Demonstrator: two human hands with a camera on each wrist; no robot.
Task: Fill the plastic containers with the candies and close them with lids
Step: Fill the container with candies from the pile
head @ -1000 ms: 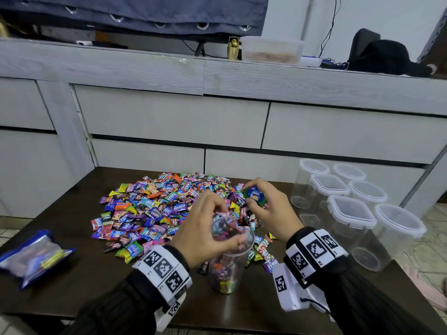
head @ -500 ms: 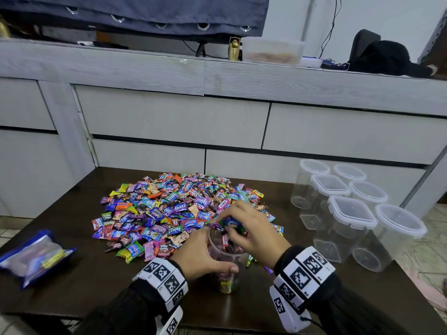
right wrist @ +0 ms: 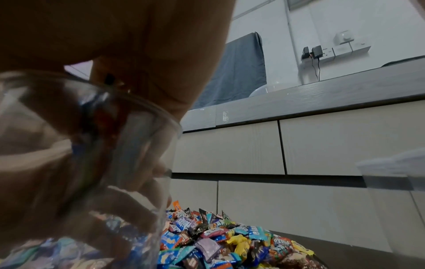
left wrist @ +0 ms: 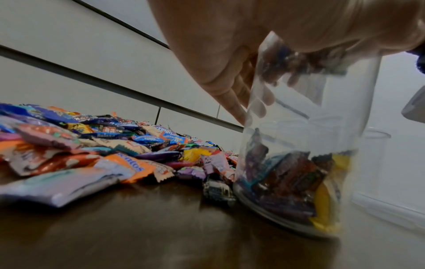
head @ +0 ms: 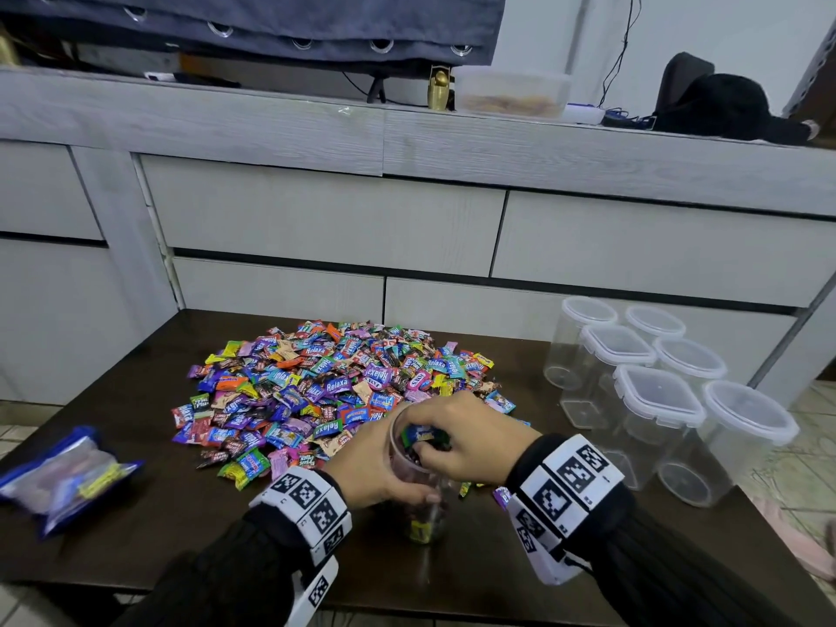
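Observation:
A clear round plastic container (head: pixel 420 500) stands lidless on the dark table (head: pixel 135 549), just in front of a big pile of wrapped candies (head: pixel 334 382). My left hand (head: pixel 377 468) grips its side, fingers wrapped round the wall (left wrist: pixel 241 94). My right hand (head: pixel 466 438) sits over the mouth, fingers curled on a few candies (head: pixel 423 434) inside the rim. More candies (left wrist: pixel 289 180) fill the container's bottom part. In the right wrist view the rim (right wrist: pixel 128 102) is close by, with the pile (right wrist: pixel 220 245) behind it.
Several empty clear containers with lids on (head: pixel 656 391) stand grouped at the table's right end. A blue candy bag (head: pixel 63 479) lies near the left edge. A grey drawer cabinet (head: pixel 334 228) rises directly behind the table.
My right hand has carried candies from the pile back to the container's mouth. My left hand has slid from the rim down to the container's side.

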